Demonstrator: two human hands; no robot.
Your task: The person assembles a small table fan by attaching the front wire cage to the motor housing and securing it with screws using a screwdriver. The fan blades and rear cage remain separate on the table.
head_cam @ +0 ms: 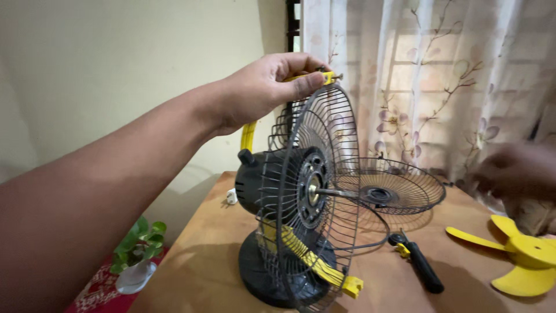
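A wooden counter [202,261] of warm brown fills the lower half of the view, and on it stands a black table fan [263,185] with its blade off and its motor shaft bare. The left hand [269,87] reaches in from 9 o'clock and is closed over the top of the rear wire guard [315,150], thumb and fingers pinching the yellow rim band [249,136] at the guard's 12 o'clock, where a small clip sticks out. The band runs round the guard and ends in a loose yellow tab at about 5 o'clock. Behind the fan, toward 3 o'clock, the front wire guard [399,185] lies flat on the counter. A black-handled screwdriver [420,264] lies just in front of it, and the yellow fan blade [521,252] rests near the counter's right edge. The right hand [515,174] hangs at 3 o'clock, well apart from the fan; it is so blurred that I cannot tell whether it is open or holds anything. A white plug [231,197] lies at the counter's far left. The room has a plain cream wall [116,58], a flowered curtain [434,75] over a window, and a potted plant [139,249] in a white pot at 7 o'clock, lower than the counter.
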